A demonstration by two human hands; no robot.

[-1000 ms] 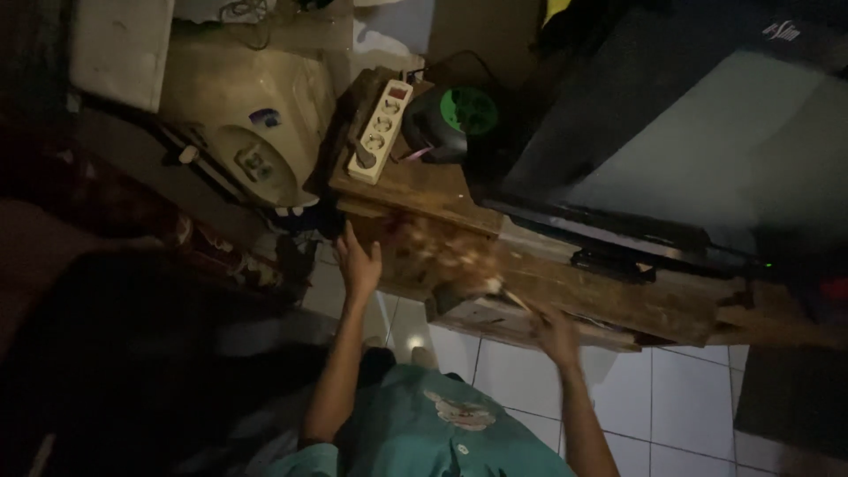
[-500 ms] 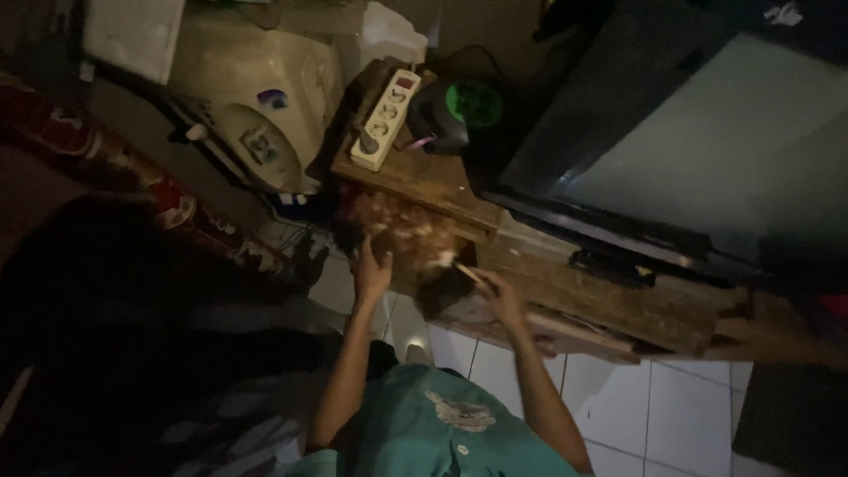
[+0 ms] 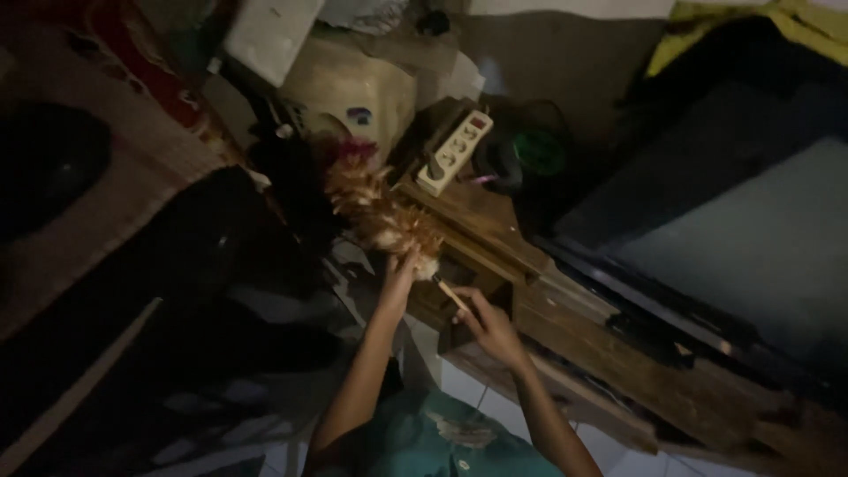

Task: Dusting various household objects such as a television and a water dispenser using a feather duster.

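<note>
I see my right hand (image 3: 488, 323) gripping the thin stick of the feather duster (image 3: 382, 212), which reaches toward ten o'clock; my left hand (image 3: 399, 267) touches its soft, light plumes, fingers hidden. I'd judge the stiff handle the best hold.

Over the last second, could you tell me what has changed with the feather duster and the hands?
The feather duster swept from the wooden stand's front leftward past its left end. The left hand moved up against the feathers. The right hand keeps gripping the handle. The power strip stayed on the wooden stand.

Orange-brown feather duster (image 3: 375, 208), white power strip (image 3: 453, 152) — teal shirt (image 3: 442, 437)
</note>
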